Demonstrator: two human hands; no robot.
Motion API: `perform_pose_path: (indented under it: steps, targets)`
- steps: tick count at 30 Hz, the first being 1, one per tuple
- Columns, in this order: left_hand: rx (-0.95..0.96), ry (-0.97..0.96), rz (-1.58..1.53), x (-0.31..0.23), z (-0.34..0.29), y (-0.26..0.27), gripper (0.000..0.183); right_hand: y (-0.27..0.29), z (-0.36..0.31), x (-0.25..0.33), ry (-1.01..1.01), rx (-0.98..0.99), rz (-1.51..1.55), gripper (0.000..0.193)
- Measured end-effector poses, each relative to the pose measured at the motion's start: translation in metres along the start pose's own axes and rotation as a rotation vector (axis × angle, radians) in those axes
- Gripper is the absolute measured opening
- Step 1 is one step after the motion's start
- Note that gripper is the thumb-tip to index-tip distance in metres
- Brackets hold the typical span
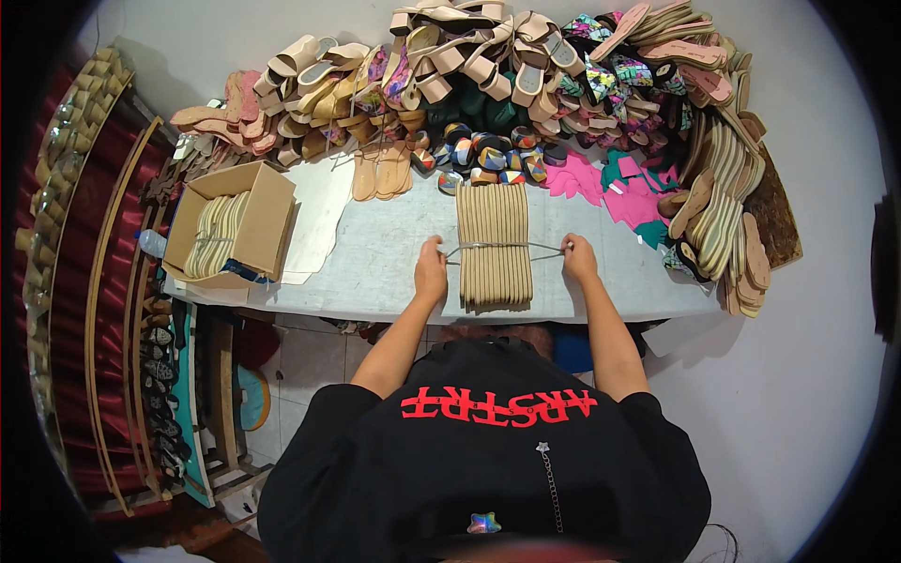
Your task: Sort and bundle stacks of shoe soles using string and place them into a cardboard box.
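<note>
A bundle of tan shoe insoles (495, 277) stands on edge, packed side by side, at the middle of the table's front part. Around its middle runs a thin grey cord (547, 251), whose ends stretch out to both sides. My left hand (431, 270) pinches the cord just left of the bundle, fingers closed. On the other side, my right hand (580, 256) grips the other end, a little farther from the insoles. Both lengths of cord look taut. Neither hand touches the insoles.
An open cardboard box (272, 218) of insoles sits at the left, beside white sheets (314, 216). Patterned wedge heels (488, 155) lie behind the bundle. Sandals (450, 56) are heaped along the back. Pink fabric pieces (627, 202) and stacked soles (723, 202) occupy the right.
</note>
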State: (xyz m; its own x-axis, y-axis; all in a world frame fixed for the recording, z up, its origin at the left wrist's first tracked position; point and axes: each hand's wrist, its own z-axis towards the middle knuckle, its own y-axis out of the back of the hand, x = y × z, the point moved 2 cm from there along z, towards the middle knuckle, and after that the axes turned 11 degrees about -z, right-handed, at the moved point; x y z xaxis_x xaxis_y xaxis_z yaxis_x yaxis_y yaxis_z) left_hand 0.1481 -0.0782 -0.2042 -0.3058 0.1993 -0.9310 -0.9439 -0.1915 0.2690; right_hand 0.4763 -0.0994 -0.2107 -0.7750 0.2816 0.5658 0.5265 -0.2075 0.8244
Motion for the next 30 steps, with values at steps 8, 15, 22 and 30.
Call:
perform_pose_path:
  steps: [8, 15, 22, 30]
  targets:
    - [0.387, -0.467, 0.492, -0.031, -0.012, 0.011, 0.059, 0.002, -0.02, 0.018, 0.271, 0.004, -0.342, 0.007]
    - [0.416, -0.62, 0.551, -0.018, -0.003, 0.013, 0.061, 0.018, -0.02, 0.056, 0.138, -0.386, -0.621, 0.002]
    - [0.406, -0.656, 0.573, -0.022, -0.003, 0.014, 0.061, 0.012, -0.018, 0.126, 0.551, -0.048, -0.213, 0.007]
    - [0.422, -0.385, 0.417, -0.015, -0.005, 0.013, 0.052, -0.004, -0.014, 0.131, 0.624, -0.017, -0.305, 0.013]
